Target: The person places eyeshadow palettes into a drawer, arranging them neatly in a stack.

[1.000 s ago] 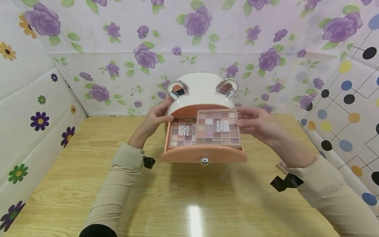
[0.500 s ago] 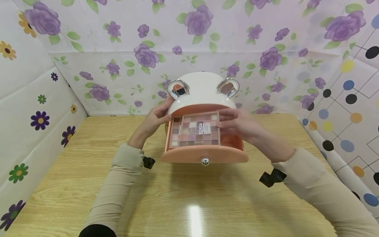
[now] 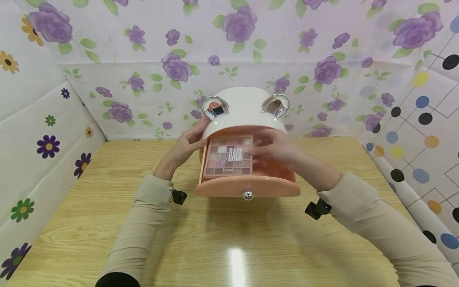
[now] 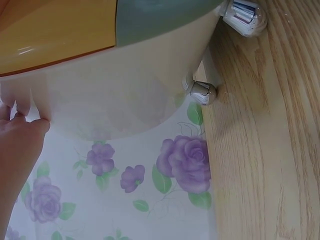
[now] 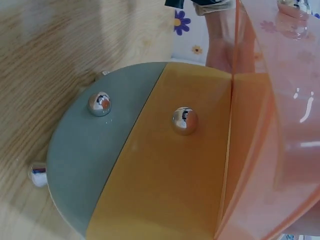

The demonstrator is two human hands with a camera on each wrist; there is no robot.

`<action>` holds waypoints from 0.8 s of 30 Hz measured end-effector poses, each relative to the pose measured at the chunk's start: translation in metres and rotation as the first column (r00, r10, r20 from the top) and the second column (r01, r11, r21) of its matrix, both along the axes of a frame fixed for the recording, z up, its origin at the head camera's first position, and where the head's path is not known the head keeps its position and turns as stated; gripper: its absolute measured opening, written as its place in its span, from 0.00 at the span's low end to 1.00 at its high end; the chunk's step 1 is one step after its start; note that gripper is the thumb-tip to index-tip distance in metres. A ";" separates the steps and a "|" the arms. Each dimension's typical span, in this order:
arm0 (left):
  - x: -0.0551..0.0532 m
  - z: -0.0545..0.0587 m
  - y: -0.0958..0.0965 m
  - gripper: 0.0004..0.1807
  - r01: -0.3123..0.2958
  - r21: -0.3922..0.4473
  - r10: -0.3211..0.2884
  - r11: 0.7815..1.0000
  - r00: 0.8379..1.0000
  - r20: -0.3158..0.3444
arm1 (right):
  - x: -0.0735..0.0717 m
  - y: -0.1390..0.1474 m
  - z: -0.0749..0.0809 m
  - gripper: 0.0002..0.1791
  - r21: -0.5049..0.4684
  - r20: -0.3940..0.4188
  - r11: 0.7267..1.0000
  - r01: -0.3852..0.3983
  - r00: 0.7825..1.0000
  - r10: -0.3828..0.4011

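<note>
A white rounded cabinet point(image 3: 245, 101) stands on the table, its peach top drawer point(image 3: 229, 187) pulled out. Inside on the left lies an eyeshadow palette point(image 3: 229, 156) marked BACK, covering a second palette beneath it. My right hand point(image 3: 283, 149), slightly blurred, reaches into the drawer and holds the upper palette by its right edge; some fingertips are hard to make out. Against the cabinet's left side rests my left hand point(image 3: 184, 147), thumb near the drawer's edge. In the left wrist view, the left hand's fingertips point(image 4: 42, 125) touch the white shell.
Below the open drawer are a yellow drawer point(image 5: 165, 160) and a grey-green drawer point(image 5: 95, 145), each with a silver knob. Two shiny chrome rings point(image 3: 275, 105) sit on top. The wooden table point(image 3: 201, 247) reaches patterned cloth walls at the back and sides.
My right hand has moved left with the palette, lowering it over the other one. The drawer's right side is now uncovered. My left hand has stayed in place.
</note>
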State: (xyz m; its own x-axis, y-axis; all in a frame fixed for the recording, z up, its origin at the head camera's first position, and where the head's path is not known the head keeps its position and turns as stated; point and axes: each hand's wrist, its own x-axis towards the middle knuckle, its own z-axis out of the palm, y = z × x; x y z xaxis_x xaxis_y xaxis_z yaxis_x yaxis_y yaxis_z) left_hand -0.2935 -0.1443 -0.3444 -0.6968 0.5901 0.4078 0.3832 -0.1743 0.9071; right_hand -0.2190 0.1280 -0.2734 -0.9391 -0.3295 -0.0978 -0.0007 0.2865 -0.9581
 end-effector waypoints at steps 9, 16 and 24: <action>0.000 0.000 0.001 0.47 0.021 0.018 -0.021 1.000 1.000 0.003 | -0.001 0.000 -0.001 0.22 0.099 -0.065 0.995 0.013 0.998 -0.007; 0.000 0.000 0.002 0.48 0.012 0.014 -0.012 1.000 1.000 0.007 | 0.007 0.015 0.004 0.27 0.074 -0.111 0.997 -0.017 0.994 0.025; 0.003 0.002 0.002 0.48 0.008 0.022 -0.008 1.000 1.000 0.010 | 0.017 0.036 0.005 0.30 0.046 -0.082 0.999 -0.014 0.997 0.017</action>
State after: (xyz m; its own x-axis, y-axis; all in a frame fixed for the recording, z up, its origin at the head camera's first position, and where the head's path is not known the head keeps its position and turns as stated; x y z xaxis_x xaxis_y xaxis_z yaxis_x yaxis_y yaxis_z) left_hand -0.2908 -0.1428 -0.3424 -0.6965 0.5864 0.4135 0.3722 -0.1975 0.9069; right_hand -0.2016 0.1636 -0.2682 -0.9393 -0.3411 -0.0361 -0.0835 0.3292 -0.9406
